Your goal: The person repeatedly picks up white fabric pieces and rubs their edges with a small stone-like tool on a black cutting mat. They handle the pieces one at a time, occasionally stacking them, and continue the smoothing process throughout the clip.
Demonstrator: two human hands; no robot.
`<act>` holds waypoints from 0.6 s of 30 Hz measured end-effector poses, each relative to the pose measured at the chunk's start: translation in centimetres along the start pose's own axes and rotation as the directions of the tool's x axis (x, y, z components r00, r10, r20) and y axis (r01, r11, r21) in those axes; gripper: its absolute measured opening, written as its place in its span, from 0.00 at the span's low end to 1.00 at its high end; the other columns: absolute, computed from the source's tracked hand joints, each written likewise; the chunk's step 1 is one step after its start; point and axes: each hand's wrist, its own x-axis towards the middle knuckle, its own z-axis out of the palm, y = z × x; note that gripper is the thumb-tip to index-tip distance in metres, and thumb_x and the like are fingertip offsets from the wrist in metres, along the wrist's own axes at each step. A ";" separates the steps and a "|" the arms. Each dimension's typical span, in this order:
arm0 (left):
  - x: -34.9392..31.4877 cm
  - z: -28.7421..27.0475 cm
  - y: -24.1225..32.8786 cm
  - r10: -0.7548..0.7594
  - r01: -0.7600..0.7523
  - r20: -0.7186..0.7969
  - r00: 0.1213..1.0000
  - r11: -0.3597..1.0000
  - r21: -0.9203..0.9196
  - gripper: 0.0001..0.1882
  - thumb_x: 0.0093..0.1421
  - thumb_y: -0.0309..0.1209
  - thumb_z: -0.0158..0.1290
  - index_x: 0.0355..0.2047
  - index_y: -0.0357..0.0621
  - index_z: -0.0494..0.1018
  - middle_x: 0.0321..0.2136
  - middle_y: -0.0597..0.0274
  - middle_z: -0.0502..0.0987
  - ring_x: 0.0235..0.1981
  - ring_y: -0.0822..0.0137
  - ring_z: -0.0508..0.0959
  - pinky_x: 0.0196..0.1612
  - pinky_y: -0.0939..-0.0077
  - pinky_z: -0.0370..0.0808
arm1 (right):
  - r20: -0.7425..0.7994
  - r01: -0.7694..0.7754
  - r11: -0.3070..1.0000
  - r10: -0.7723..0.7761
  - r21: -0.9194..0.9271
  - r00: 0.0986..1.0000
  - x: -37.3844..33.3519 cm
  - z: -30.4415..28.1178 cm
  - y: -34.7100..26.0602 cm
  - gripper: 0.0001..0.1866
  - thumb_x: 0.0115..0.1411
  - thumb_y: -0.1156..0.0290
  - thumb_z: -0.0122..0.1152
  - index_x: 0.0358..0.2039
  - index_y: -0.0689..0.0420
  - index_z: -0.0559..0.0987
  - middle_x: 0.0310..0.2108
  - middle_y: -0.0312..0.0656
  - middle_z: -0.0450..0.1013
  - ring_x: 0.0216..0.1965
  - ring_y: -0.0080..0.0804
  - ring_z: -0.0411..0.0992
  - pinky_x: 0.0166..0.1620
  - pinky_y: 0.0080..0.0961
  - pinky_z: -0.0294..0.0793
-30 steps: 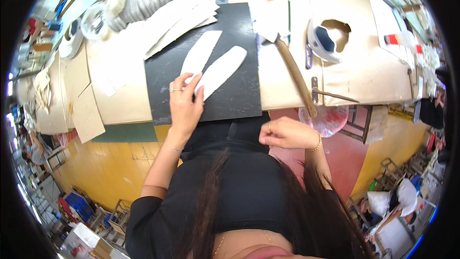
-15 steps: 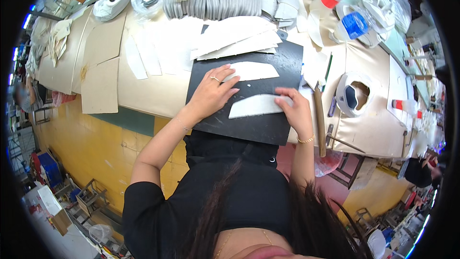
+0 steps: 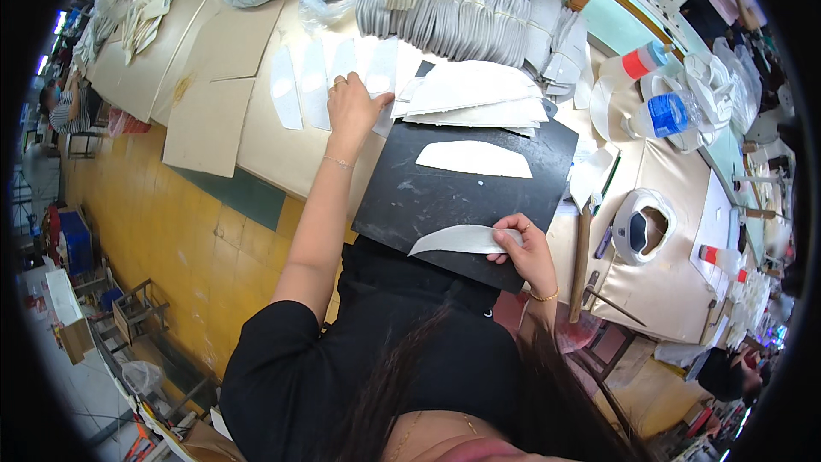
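Observation:
My left hand (image 3: 352, 111) rests over a row of pale curved pieces on the table, its thumb spread from the fingers. Its fingertips lie at one of the row's pieces (image 3: 342, 60); beside the thumb is another pale piece (image 3: 381, 62). Low over the near edge of a black board (image 3: 393, 192), my right hand (image 3: 526, 255) pinches one end of a white curved piece (image 3: 457, 239) between thumb and fingers. A second white curved piece (image 3: 475, 159) lies flat on the board. Behind it, a loose stack of white pieces (image 3: 470, 90) overlaps the board's far edge.
Bundled grey pieces (image 3: 462, 17) line the back. Cardboard (image 3: 205, 124) covers the table at left. A hammer (image 3: 580, 265), a white shoe upper (image 3: 643, 227) and a purple pen (image 3: 604, 243) lie right of the board. Bottles (image 3: 663, 115) stand at the far right.
My left hand has moved from the piece on the board to the row at the left. My right hand has taken hold of the near piece and lifted it slightly. The view has shifted.

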 end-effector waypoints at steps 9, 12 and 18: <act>0.0 0.8 0.7 0.029 -0.084 -0.144 0.989 0.914 -0.397 0.23 0.47 0.33 0.63 0.44 0.40 0.72 0.38 0.38 0.78 0.42 0.45 0.78 0.48 0.59 0.73 | -0.091 0.027 0.982 -0.010 0.186 0.996 -0.1 -0.6 0.4 0.21 0.70 0.68 0.47 0.59 0.64 0.66 0.39 0.47 0.76 0.35 0.31 0.80 0.35 0.19 0.80; -0.8 -3.1 1.4 0.256 -0.317 -0.194 0.947 0.844 -0.432 0.23 0.51 0.26 0.59 0.50 0.42 0.72 0.39 0.42 0.79 0.42 0.52 0.79 0.46 0.65 0.74 | -0.096 -0.001 0.972 0.024 0.236 0.995 -0.9 -0.9 -0.2 0.20 0.70 0.66 0.46 0.58 0.63 0.68 0.41 0.45 0.76 0.37 0.30 0.80 0.37 0.18 0.80; -8.4 -13.3 7.1 0.547 -0.126 0.193 0.815 0.492 -0.861 0.22 0.57 0.23 0.59 0.53 0.41 0.72 0.44 0.59 0.76 0.41 0.71 0.77 0.41 0.77 0.77 | 0.045 -0.032 0.992 0.027 0.120 0.999 -3.0 -1.1 -1.8 0.15 0.69 0.69 0.47 0.53 0.61 0.73 0.38 0.41 0.77 0.35 0.26 0.79 0.36 0.18 0.79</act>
